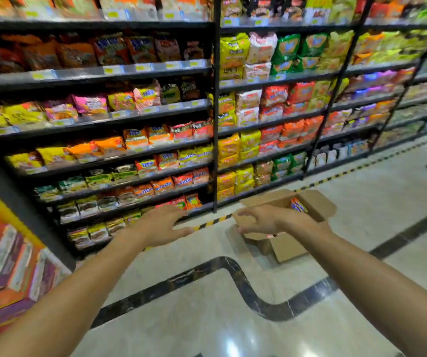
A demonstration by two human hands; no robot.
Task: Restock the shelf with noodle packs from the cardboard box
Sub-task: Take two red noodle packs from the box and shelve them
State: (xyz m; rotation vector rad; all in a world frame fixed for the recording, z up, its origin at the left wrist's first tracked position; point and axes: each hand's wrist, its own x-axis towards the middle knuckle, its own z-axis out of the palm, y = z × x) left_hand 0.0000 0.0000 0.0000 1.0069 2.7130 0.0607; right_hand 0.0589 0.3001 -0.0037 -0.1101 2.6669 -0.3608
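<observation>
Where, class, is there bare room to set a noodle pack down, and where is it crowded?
Bare floor lies between the cardboard box and the shelf, and nearer, around the black inlay stripe. Shelf rows are packed tight; both hands hover empty.

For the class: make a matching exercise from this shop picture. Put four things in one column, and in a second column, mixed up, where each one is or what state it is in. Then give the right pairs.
Things
1. cardboard box
2. left hand
3. right hand
4. noodle pack

Place or state
A. open, fingers spread, in front of the low shelves
B. inside the box, partly showing
C. on the floor, flaps open
D. over the box's near-left flap, holding nothing

Pairs: 1-C, 2-A, 3-D, 4-B
</observation>
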